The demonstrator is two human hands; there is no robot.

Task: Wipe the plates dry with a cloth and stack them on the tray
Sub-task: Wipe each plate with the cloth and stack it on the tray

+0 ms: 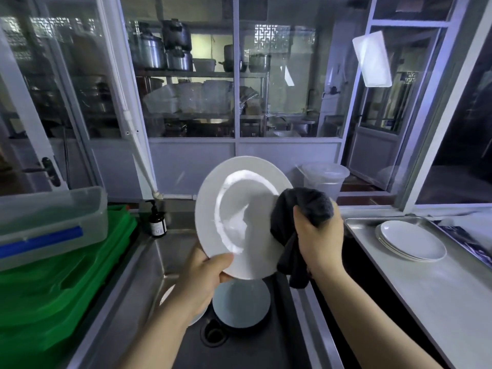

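Plate [239,217], white, round, held upright and tilted over steel sink [149,265], face toward camera. Left hand [205,283] at lower rim, thumb curled over front edge, fingers hidden behind. Right hand [319,235] at plate's right edge, fingers wrapped tight round bunched dark cloth [298,222], cloth pressed against rim, loose end hanging below. In sink basin, two more plates: pale blue-white one [241,302] directly beneath held plate, beside drain [214,334]; second [170,294] mostly hidden behind left wrist. To right, steel tray [439,302] on counter, stack of white plates [412,241] at far end, about three by visible rims, exact count unclear. To left, stack of green crates [53,288], clear lidded box with blue clasp [50,225] on top. Dark pump bottle [157,222] at sink's back corner. Clear plastic tub [326,177] beyond cloth. Behind glass partition, shelves of metal pots [170,46], several, blurred.
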